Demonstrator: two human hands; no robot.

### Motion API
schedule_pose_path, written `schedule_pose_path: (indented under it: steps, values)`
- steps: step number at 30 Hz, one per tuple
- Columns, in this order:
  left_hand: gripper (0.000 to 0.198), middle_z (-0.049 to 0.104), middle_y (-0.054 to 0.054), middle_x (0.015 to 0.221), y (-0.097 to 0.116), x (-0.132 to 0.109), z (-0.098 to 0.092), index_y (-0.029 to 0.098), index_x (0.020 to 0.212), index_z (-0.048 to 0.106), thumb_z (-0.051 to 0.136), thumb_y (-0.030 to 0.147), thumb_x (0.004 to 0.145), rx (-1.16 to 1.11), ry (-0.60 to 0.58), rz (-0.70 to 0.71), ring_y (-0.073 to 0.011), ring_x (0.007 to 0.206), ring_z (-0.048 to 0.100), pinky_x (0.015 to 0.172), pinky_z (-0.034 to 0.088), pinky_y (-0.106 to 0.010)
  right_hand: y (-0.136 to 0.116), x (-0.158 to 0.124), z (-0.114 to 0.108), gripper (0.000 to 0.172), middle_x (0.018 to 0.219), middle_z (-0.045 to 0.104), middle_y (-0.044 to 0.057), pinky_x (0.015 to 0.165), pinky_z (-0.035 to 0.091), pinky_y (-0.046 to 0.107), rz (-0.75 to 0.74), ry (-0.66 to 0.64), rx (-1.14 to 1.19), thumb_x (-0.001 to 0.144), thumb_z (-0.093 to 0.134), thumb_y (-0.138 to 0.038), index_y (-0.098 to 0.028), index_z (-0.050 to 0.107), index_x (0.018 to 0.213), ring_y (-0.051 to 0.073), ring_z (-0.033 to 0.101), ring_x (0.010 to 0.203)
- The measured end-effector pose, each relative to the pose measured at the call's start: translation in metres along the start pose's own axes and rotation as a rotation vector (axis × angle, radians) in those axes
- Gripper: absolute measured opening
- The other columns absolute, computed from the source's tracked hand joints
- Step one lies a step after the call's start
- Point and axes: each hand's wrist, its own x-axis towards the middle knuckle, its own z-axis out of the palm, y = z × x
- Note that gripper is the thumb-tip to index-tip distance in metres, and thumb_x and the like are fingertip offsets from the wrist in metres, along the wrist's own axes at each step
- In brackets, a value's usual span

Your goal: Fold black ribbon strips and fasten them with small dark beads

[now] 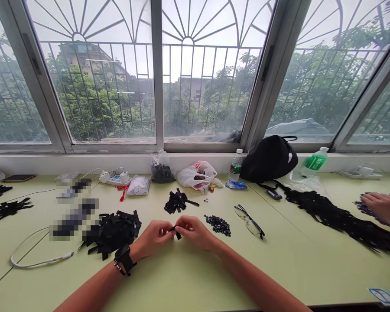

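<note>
In the head view, the left hand (154,237) and the right hand (194,232) both pinch one small black strip (178,235), their grip squeezed on it over the green tabletop (185,281). A big heap of black strips (113,232) lies beside the left hand, and small round black pieces (218,225) sit near the right hand.
</note>
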Motion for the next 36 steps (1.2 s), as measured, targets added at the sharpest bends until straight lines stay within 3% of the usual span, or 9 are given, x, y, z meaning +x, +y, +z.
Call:
schedule_pose_path:
  steps: [9,15,23,28,36]
  values:
    - [0.042,0.052,0.003,0.064,0.0068,-0.0019,-0.0017,0.014,0.084,0.073,0.055,0.049,0.102,0.045,-0.008,0.045,-0.0113,0.061,0.039,0.056,0.029,-0.024,-0.0023,0.0010,-0.0026,0.044,0.081,0.070,0.004,0.067,0.047,0.027,0.047,-0.021,0.127,0.088,0.075,-0.059,-0.016,0.075,0.094,0.015,0.059,0.071]
    - [0.040,0.054,0.002,0.063,0.0012,-0.0001,-0.0012,0.014,0.081,0.072,0.056,0.045,0.101,0.061,-0.028,0.029,-0.0116,0.061,0.041,0.057,0.030,-0.024,0.0001,0.0027,-0.0022,0.043,0.084,0.073,0.004,0.069,0.050,0.028,0.068,-0.027,0.234,0.085,0.079,-0.058,-0.017,0.074,0.093,0.015,0.062,0.072]
    - [0.035,0.050,0.003,0.067,0.0094,-0.0037,-0.0022,0.016,0.086,0.073,0.060,0.045,0.100,0.064,-0.029,0.055,-0.0117,0.063,0.042,0.058,0.030,-0.024,-0.0052,0.0011,-0.0027,0.043,0.083,0.071,0.003,0.071,0.050,0.029,0.126,-0.082,0.370,0.082,0.083,-0.056,-0.016,0.072,0.094,0.014,0.062,0.073]
    - [0.029,0.049,0.004,0.065,0.0047,-0.0023,0.0012,0.016,0.080,0.068,0.060,0.035,0.099,0.083,-0.012,0.061,-0.0115,0.062,0.040,0.058,0.030,-0.024,-0.0049,0.0002,-0.0034,0.042,0.085,0.071,0.002,0.072,0.050,0.029,0.119,-0.085,0.365,0.084,0.082,-0.056,-0.017,0.071,0.095,0.015,0.062,0.075]
    - [0.034,0.047,0.004,0.065,0.0053,-0.0026,-0.0008,0.016,0.076,0.060,0.058,0.040,0.101,0.082,-0.026,0.049,-0.0117,0.062,0.040,0.057,0.031,-0.024,0.0018,0.0005,-0.0047,0.037,0.083,0.069,0.002,0.072,0.048,0.029,0.099,-0.088,0.392,0.085,0.083,-0.050,-0.017,0.071,0.094,0.015,0.061,0.075]
